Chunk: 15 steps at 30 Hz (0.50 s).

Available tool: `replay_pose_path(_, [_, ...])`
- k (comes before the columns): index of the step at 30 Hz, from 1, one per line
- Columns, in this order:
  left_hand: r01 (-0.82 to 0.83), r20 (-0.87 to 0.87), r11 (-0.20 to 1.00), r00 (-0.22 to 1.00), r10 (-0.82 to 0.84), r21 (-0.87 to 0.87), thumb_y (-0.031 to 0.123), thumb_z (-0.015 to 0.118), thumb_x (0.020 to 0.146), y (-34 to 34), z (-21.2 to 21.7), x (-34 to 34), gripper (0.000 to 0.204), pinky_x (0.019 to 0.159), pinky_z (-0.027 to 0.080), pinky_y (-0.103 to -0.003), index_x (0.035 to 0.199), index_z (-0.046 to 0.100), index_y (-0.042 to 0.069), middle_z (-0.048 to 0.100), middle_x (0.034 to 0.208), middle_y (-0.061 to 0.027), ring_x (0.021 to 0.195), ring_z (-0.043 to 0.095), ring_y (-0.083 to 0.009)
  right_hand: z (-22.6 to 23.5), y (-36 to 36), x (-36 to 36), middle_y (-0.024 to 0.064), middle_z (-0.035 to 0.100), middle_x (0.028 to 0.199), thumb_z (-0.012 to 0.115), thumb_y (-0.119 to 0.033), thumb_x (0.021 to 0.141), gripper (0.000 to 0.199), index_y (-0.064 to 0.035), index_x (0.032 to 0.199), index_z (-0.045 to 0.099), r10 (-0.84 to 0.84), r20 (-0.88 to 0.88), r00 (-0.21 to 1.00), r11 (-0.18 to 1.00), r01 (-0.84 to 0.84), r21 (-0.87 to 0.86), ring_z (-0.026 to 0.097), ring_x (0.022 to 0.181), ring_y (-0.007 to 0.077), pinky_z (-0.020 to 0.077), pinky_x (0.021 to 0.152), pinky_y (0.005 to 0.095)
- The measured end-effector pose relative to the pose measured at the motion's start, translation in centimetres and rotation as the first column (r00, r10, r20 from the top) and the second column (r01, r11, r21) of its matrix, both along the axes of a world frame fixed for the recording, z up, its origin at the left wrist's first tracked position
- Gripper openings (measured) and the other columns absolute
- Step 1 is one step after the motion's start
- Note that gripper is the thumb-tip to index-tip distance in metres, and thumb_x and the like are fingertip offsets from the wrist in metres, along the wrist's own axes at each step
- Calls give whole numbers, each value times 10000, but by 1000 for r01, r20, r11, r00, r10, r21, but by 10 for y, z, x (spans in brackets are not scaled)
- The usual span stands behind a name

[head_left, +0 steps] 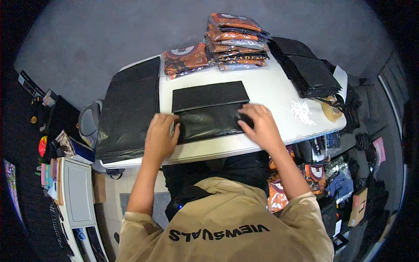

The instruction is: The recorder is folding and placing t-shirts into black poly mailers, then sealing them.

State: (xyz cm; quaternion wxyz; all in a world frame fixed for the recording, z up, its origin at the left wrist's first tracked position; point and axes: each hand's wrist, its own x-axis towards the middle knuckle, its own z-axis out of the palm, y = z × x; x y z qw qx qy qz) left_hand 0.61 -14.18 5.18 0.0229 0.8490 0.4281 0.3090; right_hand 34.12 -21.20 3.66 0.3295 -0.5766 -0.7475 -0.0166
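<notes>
Close to the table's (pixel 279 94) near edge, I see the left hand (pixel 163 133) at nine o'clock of the folded black package (pixel 208 124), the right hand (pixel 261 124) at three. Both grips are half curled; whether they pinch it, I cannot tell. Uneven pulling could wrinkle its thin sheet. Toward twelve, the tall packet stack (pixel 238 43) could topple if bumped.
</notes>
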Motion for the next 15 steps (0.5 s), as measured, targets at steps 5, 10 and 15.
replay_pose_path(5, [71,-109,992,992,-59,106,47,747,838,51,-6,-2,262,924,512,-439,1098,717,38,668,1033,-147,1032,631,-348,0,57,29,115,659,1200,778,-85,824,330,-70,1145,703,-20,4,1000,999,20,-33,611,1176,328,472,1048,427])
replay_pose_path(10, [79,-144,995,987,-71,53,47,752,825,62,-17,-5,168,903,513,-436,990,724,34,661,978,-123,1000,638,-330,-10,73,35,98,672,1148,775,-52,803,234,-66,1032,730,-17,78,997,999,20,-34,625,1136,312,495,1007,428])
replay_pose_path(15, [60,-136,995,989,-49,83,53,742,836,57,-13,-4,114,868,527,-454,935,693,25,635,957,-139,963,623,-358,-9,72,37,85,700,1026,772,-24,781,108,-36,874,717,6,88,996,998,-11,56,656,1019,319,528,917,434])
